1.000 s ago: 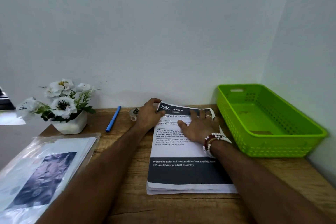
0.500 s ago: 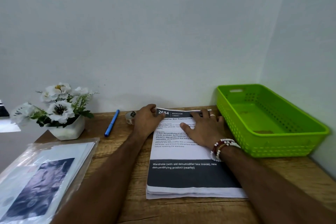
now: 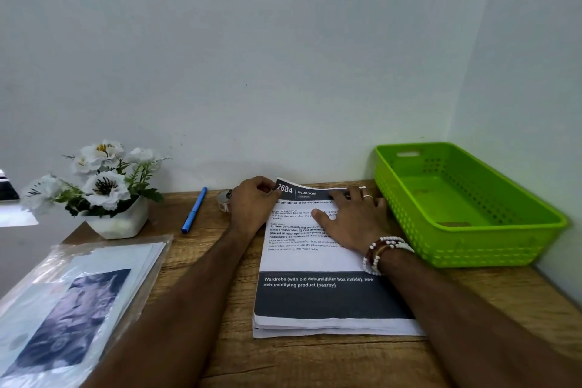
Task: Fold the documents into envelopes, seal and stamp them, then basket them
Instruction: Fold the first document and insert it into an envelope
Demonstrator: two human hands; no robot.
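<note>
A stack of printed documents (image 3: 318,299) lies on the wooden desk (image 3: 315,362) in front of me, with a dark band across its lower part. My left hand (image 3: 252,203) pinches the top sheet's far left corner, which is lifted slightly off the stack. My right hand (image 3: 352,219) lies flat on the upper right of the top sheet, fingers spread. A green plastic basket (image 3: 504,249) stands to the right against the wall, with almost nothing in it.
A blue pen (image 3: 194,210) lies left of the stack, and a small roll of tape (image 3: 225,200) peeks out behind my left hand. A white pot of artificial flowers (image 3: 118,220) stands at the back left. A clear sleeve of papers (image 3: 63,309) covers the near left.
The top sheet's far left corner dropped half a second ago and is now lifted again by my left hand. My right hand has stayed flat on the sheet.
</note>
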